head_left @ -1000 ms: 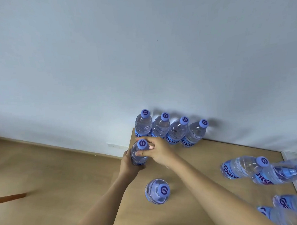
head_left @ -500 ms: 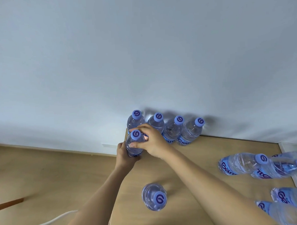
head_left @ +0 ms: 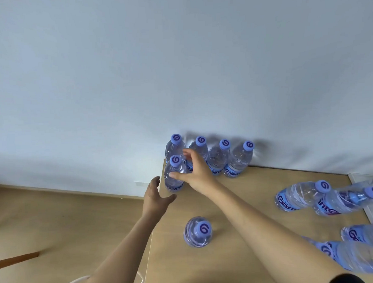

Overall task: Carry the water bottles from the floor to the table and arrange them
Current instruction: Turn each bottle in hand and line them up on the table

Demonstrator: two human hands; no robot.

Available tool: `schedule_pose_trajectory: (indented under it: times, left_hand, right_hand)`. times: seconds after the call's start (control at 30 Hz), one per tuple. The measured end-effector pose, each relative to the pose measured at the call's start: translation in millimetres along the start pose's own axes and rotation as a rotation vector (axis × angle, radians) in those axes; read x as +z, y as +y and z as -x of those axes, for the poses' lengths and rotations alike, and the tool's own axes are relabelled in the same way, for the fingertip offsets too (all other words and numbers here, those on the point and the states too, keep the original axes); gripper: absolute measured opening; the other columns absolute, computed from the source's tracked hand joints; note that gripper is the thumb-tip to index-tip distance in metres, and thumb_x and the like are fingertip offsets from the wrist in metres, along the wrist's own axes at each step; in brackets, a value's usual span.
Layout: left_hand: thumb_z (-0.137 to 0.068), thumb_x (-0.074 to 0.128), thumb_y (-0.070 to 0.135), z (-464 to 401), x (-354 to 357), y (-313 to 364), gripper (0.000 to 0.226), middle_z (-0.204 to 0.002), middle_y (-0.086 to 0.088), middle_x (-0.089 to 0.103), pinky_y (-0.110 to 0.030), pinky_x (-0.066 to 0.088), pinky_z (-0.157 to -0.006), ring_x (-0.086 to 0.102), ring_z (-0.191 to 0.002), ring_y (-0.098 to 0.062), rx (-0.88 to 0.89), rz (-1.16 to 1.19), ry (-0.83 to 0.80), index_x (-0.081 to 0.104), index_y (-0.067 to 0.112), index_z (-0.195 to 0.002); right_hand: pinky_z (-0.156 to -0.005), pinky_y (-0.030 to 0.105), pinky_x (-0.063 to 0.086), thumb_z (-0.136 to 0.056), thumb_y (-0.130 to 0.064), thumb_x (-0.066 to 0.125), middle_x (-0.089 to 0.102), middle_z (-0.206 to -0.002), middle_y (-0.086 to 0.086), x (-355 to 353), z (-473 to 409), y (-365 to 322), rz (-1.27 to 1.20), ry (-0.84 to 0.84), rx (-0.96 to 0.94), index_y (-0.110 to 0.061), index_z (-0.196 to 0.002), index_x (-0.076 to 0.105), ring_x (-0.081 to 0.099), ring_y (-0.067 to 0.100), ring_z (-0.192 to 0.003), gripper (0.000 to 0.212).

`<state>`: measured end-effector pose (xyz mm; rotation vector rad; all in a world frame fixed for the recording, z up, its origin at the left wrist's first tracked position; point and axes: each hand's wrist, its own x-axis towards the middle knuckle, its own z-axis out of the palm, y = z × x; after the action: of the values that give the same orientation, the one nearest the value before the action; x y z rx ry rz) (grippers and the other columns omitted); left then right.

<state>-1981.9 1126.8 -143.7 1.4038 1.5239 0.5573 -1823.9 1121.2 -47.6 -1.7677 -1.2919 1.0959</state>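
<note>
Fingers (head_left: 187, 155) spread above wooden table (head_left: 237, 203)

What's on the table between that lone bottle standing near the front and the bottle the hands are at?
Only bare tabletop. In the head view, nothing stands between the lone bottle and the corner bottle; the left hand hangs beside that stretch.

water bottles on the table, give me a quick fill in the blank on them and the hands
The back row against the wall holds ____ upright bottles.
The bottle in front of that row stands at the table's ____ edge.
The right hand's thumb touches that bottle; the left hand holds ____.

Missing: four; left; nothing
</note>
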Motion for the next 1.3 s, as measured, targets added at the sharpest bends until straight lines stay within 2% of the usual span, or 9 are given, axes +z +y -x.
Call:
schedule_pose_trajectory:
  times: [0.23,0.33,0.4,0.53,0.67,0.87,1.1,1.2,1.3]
  left_hand:
    - [-0.085,0.07,0.009,53,-10,-7,0.048,-0.124,-0.005,0.06,-0.03,0.044,-0.096,0.055,-0.115,-0.015,0.064,0.105,0.054,0.051,0.011,-0.128]
    - [-0.086,0.068,0.007,73,-8,-9,0.044,-0.121,-0.002,0.059,-0.031,0.046,-0.095,0.056,-0.112,-0.016,0.096,0.134,0.034,0.052,0.013,-0.127]
    - [-0.086,0.067,0.006,85,-6,-12,0.044,-0.122,-0.001,0.058,-0.032,0.047,-0.095,0.056,-0.112,-0.016,0.119,0.117,0.001,0.052,0.013,-0.127]
    - [-0.085,0.066,0.003,106,-2,-18,0.046,-0.123,0.001,0.057,-0.03,0.046,-0.095,0.055,-0.112,-0.015,0.13,0.078,-0.063,0.051,0.012,-0.128]
    - [-0.084,0.067,0.004,121,-1,-23,0.049,-0.122,0.003,0.055,-0.026,0.044,-0.092,0.054,-0.112,-0.013,0.13,0.04,-0.113,0.05,0.013,-0.129]
    - [-0.073,0.079,0.007,136,1,-24,0.072,-0.127,0.006,0.05,-0.023,0.04,-0.09,0.049,-0.115,-0.012,0.114,-0.002,-0.243,0.045,0.015,-0.135]
    - [-0.057,0.091,0.03,140,1,3,0.085,-0.129,0.014,0.056,-0.031,0.041,-0.103,0.049,-0.126,-0.009,0.163,0.069,-0.324,0.047,0.033,-0.129]
    - [-0.052,0.093,0.04,148,0,38,0.089,-0.126,0.017,0.06,-0.037,0.04,-0.108,0.052,-0.124,-0.005,0.271,0.156,-0.33,0.049,0.039,-0.129]
    - [-0.056,0.094,0.039,156,-4,81,0.085,-0.118,0.009,0.065,-0.033,0.052,-0.09,0.063,-0.109,-0.013,0.405,0.23,-0.364,0.051,0.031,-0.129]
  right_hand:
    - [-0.105,0.019,0.036,-0.093,-0.045,0.062,0.055,-0.134,-0.014,-13,75,0,-0.134,-0.075,0.076,-0.024,-0.134,0.054,0.047,-0.005,-0.125,0.047]
    - [-0.091,0.004,0.038,-0.09,-0.051,0.054,0.06,-0.13,-0.014,-9,103,2,-0.175,-0.116,0.07,-0.021,-0.131,0.058,0.05,-0.01,-0.118,0.051]
    - [-0.088,0.002,0.039,-0.088,-0.051,0.053,0.06,-0.129,-0.013,-5,116,4,-0.204,-0.13,0.074,-0.02,-0.13,0.058,0.05,-0.009,-0.118,0.052]
    - [-0.1,0.013,0.039,-0.08,-0.051,0.067,0.061,-0.127,-0.015,0,136,17,-0.173,-0.16,0.059,-0.029,-0.122,0.06,0.051,-0.005,-0.121,0.048]
    - [-0.088,0.017,0.05,-0.068,-0.03,0.09,0.067,-0.109,-0.01,10,146,40,-0.163,-0.089,0.097,-0.028,-0.11,0.066,0.063,0.003,-0.097,0.048]
    - [-0.091,0.036,0.052,-0.082,-0.006,0.076,0.069,-0.093,0.003,21,139,36,-0.187,0.035,0.065,-0.002,-0.092,0.069,0.064,0.017,-0.093,0.013]
    - [-0.068,0.019,0.051,-0.082,-0.01,0.076,0.07,-0.076,-0.002,-22,137,-10,-0.258,-0.093,-0.054,-0.013,-0.078,0.071,0.064,0.005,-0.072,0.007]
    - [-0.075,0.027,0.052,-0.079,-0.018,0.077,0.073,-0.081,0.01,-48,138,-44,-0.274,-0.134,-0.106,-0.022,-0.071,0.072,0.067,0.012,-0.078,0.01]
    - [-0.074,0.035,0.052,-0.075,-0.024,0.074,0.074,-0.079,0.011,-74,139,-77,-0.414,-0.134,-0.118,-0.022,-0.067,0.07,0.067,0.022,-0.076,0.009]
